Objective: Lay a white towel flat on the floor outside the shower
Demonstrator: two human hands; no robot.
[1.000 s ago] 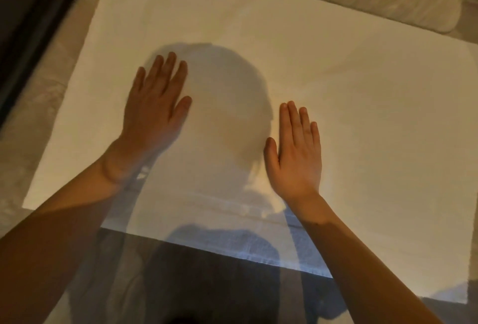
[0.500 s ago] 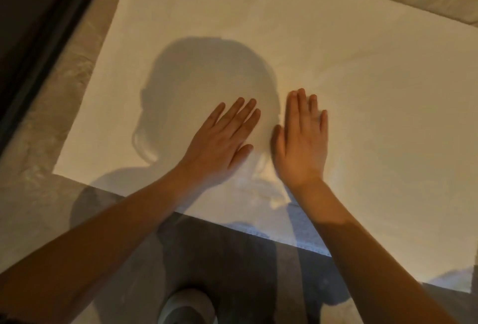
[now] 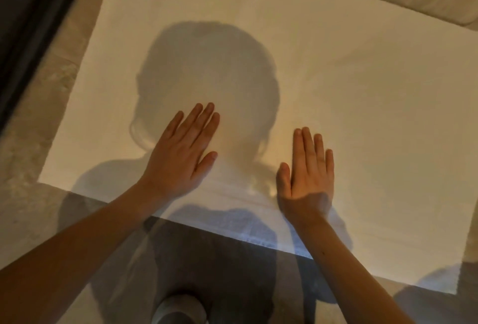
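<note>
I judge the towel [image 3: 336,78] nearly done, spread on the floor [image 3: 23,158], my left hand [image 3: 181,158] and right hand [image 3: 307,181] flat, pressing out wrinkles.

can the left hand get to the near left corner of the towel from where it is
Probably yes. The left hand lies flat and empty on the towel, and only bare cloth lies between it and the near left corner. Nothing blocks a sweep that way.
</note>
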